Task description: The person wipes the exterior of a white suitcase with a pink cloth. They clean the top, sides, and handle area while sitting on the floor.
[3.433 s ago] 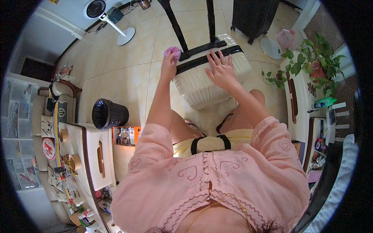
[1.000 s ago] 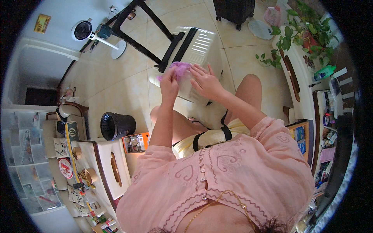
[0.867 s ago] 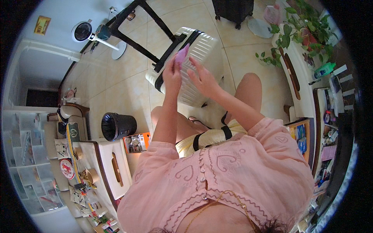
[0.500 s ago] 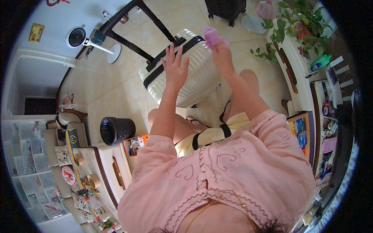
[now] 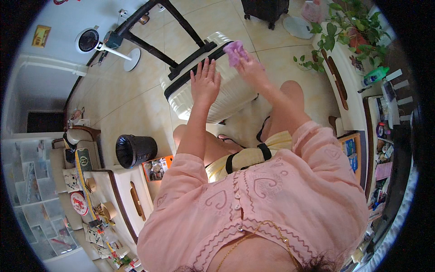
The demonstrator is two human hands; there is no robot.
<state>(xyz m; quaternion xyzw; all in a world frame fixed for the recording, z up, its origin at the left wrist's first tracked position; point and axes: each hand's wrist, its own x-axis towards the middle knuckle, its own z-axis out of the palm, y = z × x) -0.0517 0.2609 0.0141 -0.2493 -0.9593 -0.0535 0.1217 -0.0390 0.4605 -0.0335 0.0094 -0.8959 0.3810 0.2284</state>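
Head view: a white ribbed suitcase [image 5: 233, 93] stands on the tiled floor [image 5: 115, 106], directly in front of the person's knees, with its black telescopic handle [image 5: 188, 28] extended toward the upper left. A black strip [image 5: 182, 82] runs across the shell near the handle base. The left hand [image 5: 205, 87] lies palm down over the shell, fingers extended and slightly parted, fingertips at the strip; its grip is unclosed and retains nothing. The right hand [image 5: 249, 69] is positioned at the far right end of the strip; its grip is closed on a bunched purple cloth [image 5: 235, 52], which overlaps the suitcase edge. Whether the cloth presses on the shell cannot be determined. Surrounding items: a black waste bin [image 5: 137, 151] and an orange box [image 5: 157, 169] to the left, a white fan [image 5: 108, 48] at the upper left, a second, black suitcase [image 5: 265, 10] at the top, and a leafy plant [image 5: 333, 38] at the upper right.
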